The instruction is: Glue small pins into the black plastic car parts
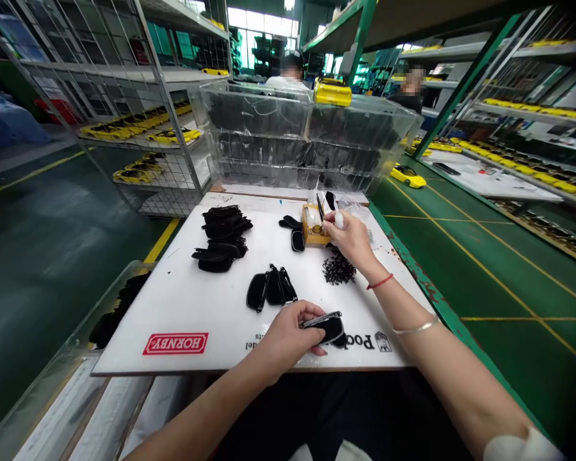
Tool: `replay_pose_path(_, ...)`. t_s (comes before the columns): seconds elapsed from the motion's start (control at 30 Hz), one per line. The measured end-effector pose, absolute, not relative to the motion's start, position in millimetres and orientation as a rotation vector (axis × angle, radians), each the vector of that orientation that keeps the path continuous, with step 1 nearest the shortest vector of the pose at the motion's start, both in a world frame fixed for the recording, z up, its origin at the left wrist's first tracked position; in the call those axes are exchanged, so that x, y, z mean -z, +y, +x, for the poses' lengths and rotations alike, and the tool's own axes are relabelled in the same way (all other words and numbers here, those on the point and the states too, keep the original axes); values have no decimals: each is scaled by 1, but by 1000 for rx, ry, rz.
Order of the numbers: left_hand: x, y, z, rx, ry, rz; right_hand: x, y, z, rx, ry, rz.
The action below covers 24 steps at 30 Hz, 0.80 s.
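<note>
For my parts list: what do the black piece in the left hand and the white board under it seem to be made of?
Black piece in the left hand: probably moulded plastic, glossy, with highlights along its edge. White board: likely a matte foam or plastic sheet, flat, thin-edged, with printed logos; I cannot tell which.

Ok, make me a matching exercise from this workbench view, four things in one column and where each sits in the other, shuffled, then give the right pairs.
Things:
1. black oval part
2. small yellow box
3. heap of tiny black pieces
4. stack of black parts

Places:
A. far left area of the white board
B. held in the left hand at the near edge
C. just under the right hand's wrist
D. beside the right hand, at the far edge

Pairs: 1-B, 2-D, 3-C, 4-A
</note>
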State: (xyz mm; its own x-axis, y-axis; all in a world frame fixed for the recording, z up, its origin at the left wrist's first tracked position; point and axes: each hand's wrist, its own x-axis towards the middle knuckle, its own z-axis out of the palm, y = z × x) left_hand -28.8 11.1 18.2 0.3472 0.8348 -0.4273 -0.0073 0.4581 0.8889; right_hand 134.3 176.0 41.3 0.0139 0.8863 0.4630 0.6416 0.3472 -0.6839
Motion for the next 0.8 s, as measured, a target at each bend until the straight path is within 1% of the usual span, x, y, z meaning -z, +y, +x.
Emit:
replay_pose_path(0.1, -17, 11, -29, -651, 1102, 954, -45, 168, 133, -232, -1677, -1370)
replay_pose_path(0.2, -14, 11, -30, -659, 1087, 975, -56, 140, 142, 41, -1573, -1256)
replay_pose_path(0.23, -13, 10, -31, -664, 1084, 978, -60, 127, 147, 70, -1542, -1255)
replay_pose_path(0.37, -12, 9, -32, -650, 1088, 989, -73, 64, 163, -28, -1488, -1350)
replay_pose_path(0.5, -11, 9, -33, -662, 1076, 1031, -68, 18, 171, -45, -1569, -1480)
replay_pose_path(0.63, -6, 8, -33, -694, 1077, 1063, -55, 1, 174, -87, -1583, -1532)
replay_pose_path(0.8, -2, 7, -33, -700, 1069, 1092, -47, 2, 170, -115, -1576, -1540)
